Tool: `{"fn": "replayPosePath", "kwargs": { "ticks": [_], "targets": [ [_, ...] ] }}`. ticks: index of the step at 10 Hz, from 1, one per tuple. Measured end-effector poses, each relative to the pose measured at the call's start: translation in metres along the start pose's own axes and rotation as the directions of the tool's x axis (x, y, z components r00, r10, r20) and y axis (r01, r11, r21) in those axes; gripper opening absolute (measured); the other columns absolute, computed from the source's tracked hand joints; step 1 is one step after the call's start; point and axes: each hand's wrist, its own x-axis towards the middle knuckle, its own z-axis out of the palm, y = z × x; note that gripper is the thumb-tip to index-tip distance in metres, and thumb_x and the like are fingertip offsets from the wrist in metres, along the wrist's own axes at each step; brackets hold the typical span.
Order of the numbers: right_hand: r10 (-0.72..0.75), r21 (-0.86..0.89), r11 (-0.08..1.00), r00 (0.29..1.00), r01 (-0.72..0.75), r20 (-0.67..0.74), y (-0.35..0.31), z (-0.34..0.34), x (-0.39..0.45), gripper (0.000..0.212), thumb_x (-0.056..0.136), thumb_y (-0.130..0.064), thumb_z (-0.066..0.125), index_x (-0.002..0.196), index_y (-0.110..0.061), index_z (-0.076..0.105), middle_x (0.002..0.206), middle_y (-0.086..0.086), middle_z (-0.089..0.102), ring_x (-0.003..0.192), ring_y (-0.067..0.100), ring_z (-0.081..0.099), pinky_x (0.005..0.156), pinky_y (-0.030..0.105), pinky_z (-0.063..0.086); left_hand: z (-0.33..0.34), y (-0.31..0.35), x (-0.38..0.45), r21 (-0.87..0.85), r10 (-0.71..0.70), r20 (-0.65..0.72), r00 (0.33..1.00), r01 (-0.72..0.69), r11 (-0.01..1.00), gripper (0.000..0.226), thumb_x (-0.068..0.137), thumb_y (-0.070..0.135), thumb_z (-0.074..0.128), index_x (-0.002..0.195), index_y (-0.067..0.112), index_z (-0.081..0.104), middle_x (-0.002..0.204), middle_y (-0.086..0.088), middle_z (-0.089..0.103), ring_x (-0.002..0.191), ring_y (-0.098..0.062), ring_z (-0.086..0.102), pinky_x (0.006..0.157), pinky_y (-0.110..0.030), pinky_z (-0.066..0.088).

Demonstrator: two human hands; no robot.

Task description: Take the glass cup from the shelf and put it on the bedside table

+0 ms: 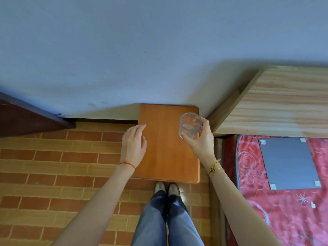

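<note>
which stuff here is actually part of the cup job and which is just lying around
Part of the job:
- glass cup, in the grip of the right hand
- bedside table, under the cup
- left hand, open, holding nothing

Just lying about:
- grey board on the red bedspread
- wooden headboard

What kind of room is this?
Probably a bedroom: a small orange-brown wooden bedside table stands beside a bed with a red flowered cover and a pale wooden headboard.
</note>
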Motion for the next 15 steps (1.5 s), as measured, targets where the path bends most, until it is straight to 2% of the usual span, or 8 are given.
{"fn": "replayPosePath", "kwargs": {
  "ticks": [1,3,5,7,9,10,14,15],
  "targets": [
    [0.014,-0.012,1.0,1.0,-0.014,0.01,0.032,0.025,0.027,0.076,0.07,-0.03,0.084,0.134,-0.021,0.044,0.129,-0.004,0.058,0.12,0.012,0.058,0.102,0.034,0.05,0.042,-0.019,0.021,0.032,-0.018,0.042,0.999,0.017,0.999,0.043,0.091,0.012,0.056,0.134,0.012,0.053,0.132,-0.008,0.059,0.126,-0.022,0.052,0.109,-0.04,0.042],
    [0.029,-0.032,0.999,0.999,-0.028,0.016,0.101,0.079,0.081,0.077,0.07,-0.029,0.084,0.135,-0.018,0.044,0.129,-0.004,0.058,0.118,0.011,0.057,0.092,0.01,0.04,0.13,-0.064,0.053,0.123,-0.048,0.122,0.991,0.033,0.992,0.045,0.094,0.015,0.051,0.138,0.01,0.05,0.139,-0.009,0.053,0.133,-0.025,0.046,0.112,-0.042,0.038],
    [0.012,-0.071,0.997,1.0,-0.01,0.021,0.164,0.127,0.112,0.077,0.071,-0.024,0.084,0.135,-0.016,0.042,0.131,0.001,0.057,0.118,0.016,0.057,0.093,0.018,0.041,0.201,-0.101,0.061,0.197,-0.077,0.171,0.982,0.043,0.98,0.047,0.096,0.018,0.048,0.142,0.009,0.045,0.145,-0.014,0.047,0.138,-0.029,0.041,0.114,-0.046,0.036],
    [-0.001,-0.073,0.997,1.0,0.003,0.029,0.201,0.159,0.127,0.075,0.071,-0.022,0.083,0.134,-0.014,0.043,0.129,0.002,0.057,0.113,0.013,0.056,0.086,-0.002,0.036,0.246,-0.12,0.055,0.211,-0.109,0.17,0.979,0.072,0.975,0.048,0.095,0.021,0.045,0.142,0.01,0.043,0.147,-0.016,0.045,0.138,-0.033,0.04,0.113,-0.054,0.035],
    [-0.05,-0.08,0.996,0.999,0.05,0.006,0.217,0.175,0.132,0.072,0.072,-0.02,0.083,0.132,-0.015,0.042,0.125,-0.004,0.054,0.109,0.004,0.053,0.087,-0.002,0.036,0.267,-0.136,0.047,0.228,-0.073,0.123,0.99,0.043,0.973,0.049,0.098,0.028,0.033,0.144,0.013,0.042,0.15,-0.014,0.043,0.141,-0.032,0.037,0.116,-0.054,0.028],
    [-0.053,-0.062,0.997,0.999,0.053,-0.001,0.222,0.179,0.131,0.073,0.072,-0.02,0.083,0.131,-0.017,0.042,0.125,-0.004,0.054,0.109,0.002,0.053,0.088,-0.001,0.036,0.272,-0.141,0.047,0.229,-0.044,0.097,0.994,0.021,0.973,0.049,0.098,0.028,0.037,0.144,0.012,0.042,0.149,-0.015,0.043,0.141,-0.031,0.036,0.116,-0.055,0.028],
    [-0.066,-0.089,0.994,0.997,0.069,0.035,0.225,0.173,0.127,0.081,0.072,-0.022,0.086,0.138,-0.013,0.04,0.133,-0.003,0.05,0.122,0.011,0.05,0.099,0.002,0.033,0.272,-0.142,0.044,0.264,-0.011,0.057,0.998,-0.004,0.965,0.048,0.097,0.029,0.041,0.142,0.012,0.045,0.147,-0.015,0.045,0.139,-0.033,0.039,0.115,-0.053,0.029],
    [0.039,-0.175,0.984,0.995,-0.023,0.089,0.214,0.162,0.118,0.091,0.074,-0.024,0.085,0.148,-0.012,0.033,0.148,0.005,0.042,0.139,0.018,0.038,0.113,0.021,0.031,0.259,-0.134,0.049,0.232,-0.041,0.115,0.993,0.014,0.973,0.048,0.097,0.026,0.047,0.142,0.012,0.045,0.149,-0.015,0.044,0.141,-0.032,0.037,0.115,-0.053,0.031]
  ]
}}
